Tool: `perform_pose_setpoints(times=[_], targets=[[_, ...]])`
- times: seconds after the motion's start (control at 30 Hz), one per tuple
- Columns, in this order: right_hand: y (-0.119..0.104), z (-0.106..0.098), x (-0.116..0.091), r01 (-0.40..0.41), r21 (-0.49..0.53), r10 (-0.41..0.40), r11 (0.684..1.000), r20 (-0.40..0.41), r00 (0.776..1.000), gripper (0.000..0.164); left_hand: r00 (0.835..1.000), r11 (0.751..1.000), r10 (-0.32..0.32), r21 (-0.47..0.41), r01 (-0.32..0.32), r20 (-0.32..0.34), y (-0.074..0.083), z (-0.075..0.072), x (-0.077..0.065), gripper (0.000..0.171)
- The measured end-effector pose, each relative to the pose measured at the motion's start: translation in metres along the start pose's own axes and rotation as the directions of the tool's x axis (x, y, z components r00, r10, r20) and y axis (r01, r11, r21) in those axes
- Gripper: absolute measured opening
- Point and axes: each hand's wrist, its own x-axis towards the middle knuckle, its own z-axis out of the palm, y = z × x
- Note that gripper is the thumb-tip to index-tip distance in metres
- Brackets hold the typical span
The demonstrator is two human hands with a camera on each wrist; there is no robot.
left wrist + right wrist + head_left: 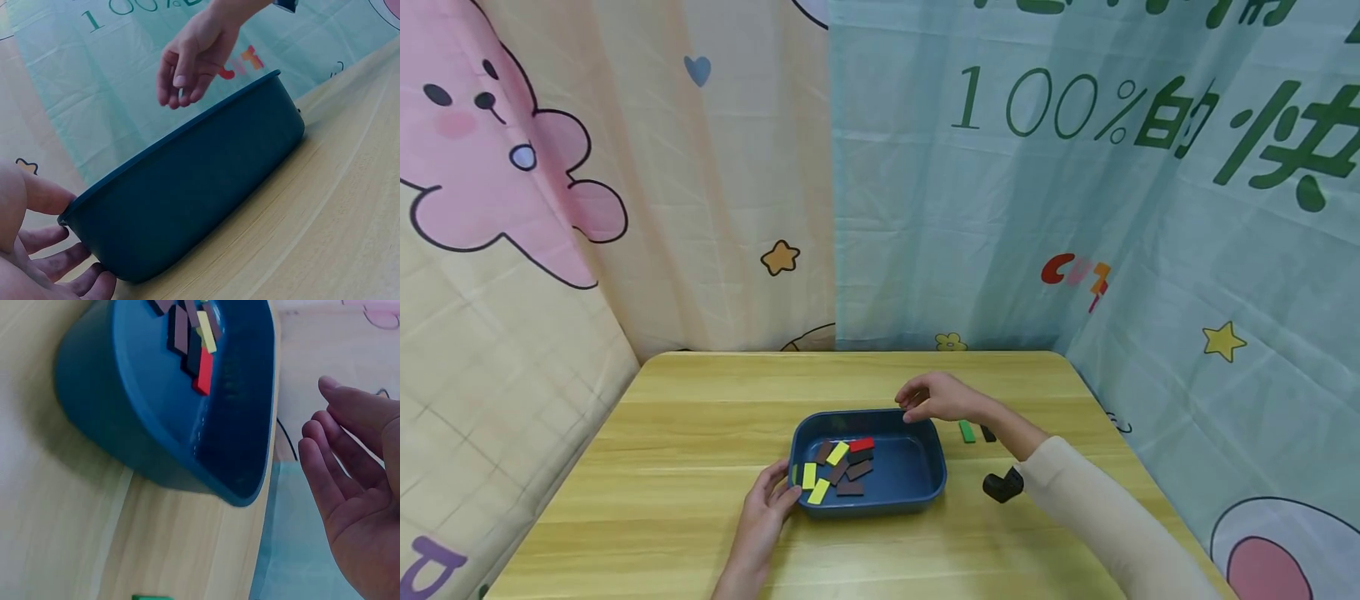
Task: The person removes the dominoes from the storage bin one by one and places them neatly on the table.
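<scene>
A dark blue plastic bin (910,502) sits on the wooden table with thin coloured blocks inside. Several brown blocks (850,489) and yellow blocks (818,492) lie flat in its left half, with a red block (204,372) beside a black one. My left hand (762,508) holds the bin's left end, its fingers along the outer wall and a digit (50,195) at the rim. Above the bin's far right corner hovers my right hand (942,397), fingers loosely bent with nothing between them. Its palm and bare fingertips show in the right wrist view (359,481).
To the right of the bin lie a green block (966,432) and a black block (988,433). Nearer me, a black angular object (1002,486) is partly covered by the right sleeve (1075,500). Printed curtains (722,208) hang behind the table's far edge.
</scene>
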Motion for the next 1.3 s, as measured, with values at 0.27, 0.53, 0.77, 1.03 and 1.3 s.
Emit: perform_pose_setpoints(times=[0.27, 0.53, 0.77, 1.03, 1.3], targets=[[-0.025, 0.013, 0.028, 0.093, -0.06, -0.08, 0.994, 0.191, 0.978, 0.03, 1.0, 1.0, 0.019, -0.008, -0.019, 0.006, -0.002, -0.003, 0.0, 0.053], [-0.041, 0.024, 0.051, 0.182, -0.094, -0.142, 0.979, 0.331, 0.933, 0.03, 1.0, 1.0, 0.018, -0.006, -0.018, 0.006, -0.001, -0.003, 0.001, 0.052], [-0.05, 0.041, 0.074, 0.244, -0.126, -0.165, 0.962, 0.444, 0.88, 0.026, 1.0, 1.0, 0.022, -0.004, -0.022, 0.016, 0.003, -0.003, 0.003, 0.053], [-0.041, 0.075, 0.085, 0.271, -0.194, -0.123, 0.943, 0.554, 0.824, 0.02, 1.0, 1.0, 0.025, 0.002, -0.025, 0.016, 0.002, -0.002, 0.004, 0.053], [-0.034, 0.095, 0.091, 0.347, -0.293, -0.115, 0.891, 0.593, 0.797, 0.023, 0.999, 0.999, 0.029, -0.017, -0.029, 0.021, -0.002, -0.003, 0.003, 0.053]])
